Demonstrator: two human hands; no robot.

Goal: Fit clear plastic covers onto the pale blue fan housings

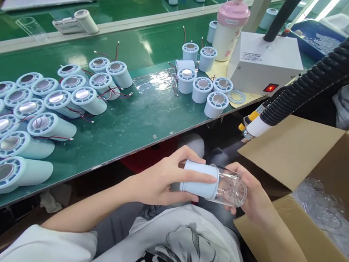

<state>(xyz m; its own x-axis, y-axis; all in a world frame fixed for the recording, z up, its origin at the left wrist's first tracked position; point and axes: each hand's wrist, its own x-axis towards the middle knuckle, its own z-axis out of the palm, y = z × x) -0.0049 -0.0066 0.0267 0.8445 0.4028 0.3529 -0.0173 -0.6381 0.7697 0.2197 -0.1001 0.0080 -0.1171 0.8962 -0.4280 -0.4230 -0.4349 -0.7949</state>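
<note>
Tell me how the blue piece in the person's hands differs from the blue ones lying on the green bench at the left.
The held blue piece sits between the left hand and right hand, above the lap; the bench pieces lie untouched on their sides in rows. The held one is joined to a clear cup; the bench pieces have none. Thin red wires trail from the bench pieces; none show on the held one. Both are pale blue cylinders.

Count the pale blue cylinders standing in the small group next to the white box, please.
7. Two at the back, three in the middle row, one in front, and one lying behind them. More may be hidden behind the pink bottle.
</note>
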